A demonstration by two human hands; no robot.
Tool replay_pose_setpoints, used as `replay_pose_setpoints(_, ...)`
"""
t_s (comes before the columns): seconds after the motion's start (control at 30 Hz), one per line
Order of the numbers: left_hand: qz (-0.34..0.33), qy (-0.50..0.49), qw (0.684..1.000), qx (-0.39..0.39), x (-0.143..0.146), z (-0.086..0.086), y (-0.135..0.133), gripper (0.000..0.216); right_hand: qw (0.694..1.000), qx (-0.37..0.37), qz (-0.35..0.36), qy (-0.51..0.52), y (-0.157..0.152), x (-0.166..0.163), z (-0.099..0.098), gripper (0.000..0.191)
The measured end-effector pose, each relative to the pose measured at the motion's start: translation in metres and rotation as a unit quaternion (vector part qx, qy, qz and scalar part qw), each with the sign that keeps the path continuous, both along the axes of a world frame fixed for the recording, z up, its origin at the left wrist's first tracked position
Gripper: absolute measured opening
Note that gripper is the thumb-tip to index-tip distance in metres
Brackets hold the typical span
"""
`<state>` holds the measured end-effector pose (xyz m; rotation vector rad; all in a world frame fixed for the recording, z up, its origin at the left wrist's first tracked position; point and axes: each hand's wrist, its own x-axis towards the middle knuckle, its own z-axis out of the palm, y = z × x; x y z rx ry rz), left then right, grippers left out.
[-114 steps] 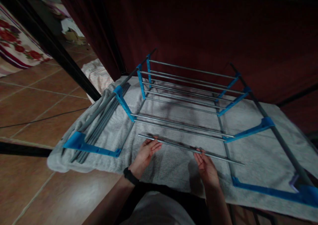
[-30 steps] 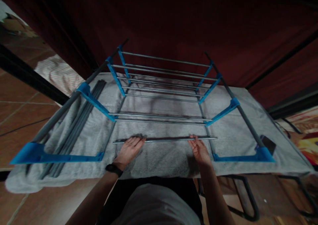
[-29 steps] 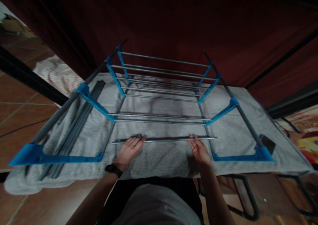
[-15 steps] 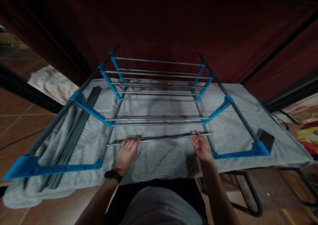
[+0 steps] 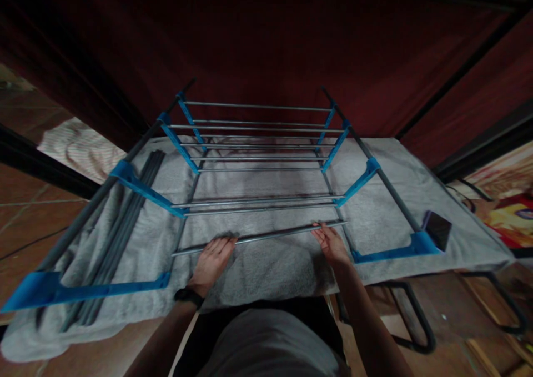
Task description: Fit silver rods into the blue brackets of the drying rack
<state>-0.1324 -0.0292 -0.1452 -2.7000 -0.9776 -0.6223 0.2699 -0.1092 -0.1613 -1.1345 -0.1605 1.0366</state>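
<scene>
A thin metal rod (image 5: 275, 234) spans the space between my two hands, slightly tilted, its right end higher in view. My left hand (image 5: 214, 259) is closed over it left of the middle, with a dark band on the wrist. Near the right end, my right hand (image 5: 330, 242) grips it with thumb and fingertips. Beyond lies a rack frame of grey tubes with blue plastic brackets; several metal rods (image 5: 258, 202) run across between its sides. The nearest blue brackets, left (image 5: 112, 291) and right (image 5: 393, 255), flank my hands with no rod joining them.
The rack lies on a grey blanket (image 5: 375, 199). Several loose grey tubes (image 5: 120, 244) lie along the left side. A phone (image 5: 436, 230) rests beside the right bracket. A dark red curtain (image 5: 250, 44) hangs behind, and a dark metal frame (image 5: 416, 321) stands low at right.
The view has shifted a little, moving the rack slightly left in the picture. The held rod is tilted somewhat more, its left end lower. Both hands keep their hold.
</scene>
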Motion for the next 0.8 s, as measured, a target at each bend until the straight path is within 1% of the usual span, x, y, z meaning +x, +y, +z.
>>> replay_pose_setpoints(0.17, 0.025, -0.004, 1.0, -0.002, 0.003, 0.006, 0.0, 0.035, 0.999, 0.026, -0.025, 0.018, 0.0, -0.001, 0.0, 0.021)
replay_pose_setpoints(0.37, 0.04, -0.019, 0.999, -0.022, 0.008, 0.014, -0.001, 0.034, 0.996, 0.047, -0.07, 0.033, 0.0, -0.007, 0.005, 0.024)
replay_pose_setpoints(0.47, 0.044, -0.023, 0.998, -0.027, 0.008, 0.014, -0.001, 0.034, 0.995, 0.05, -0.086, 0.022, 0.001, -0.01, 0.01, 0.032)
replay_pose_setpoints(0.57, 0.038, -0.024, 0.998, -0.036, 0.008, 0.013, 0.0, 0.034, 0.994, 0.056, -0.096, 0.004, 0.0, -0.013, 0.014, 0.043)
replay_pose_setpoints(0.73, 0.031, -0.016, 0.999, -0.042, 0.008, 0.013, -0.001, 0.038, 0.994, 0.043, -0.101, -0.011, -0.001, -0.015, 0.019, 0.061)
replay_pose_setpoints(0.8, 0.031, -0.008, 0.999, -0.034, 0.008, 0.014, -0.001, 0.039, 0.994, 0.047, -0.095, -0.013, -0.002, -0.014, 0.019, 0.061)
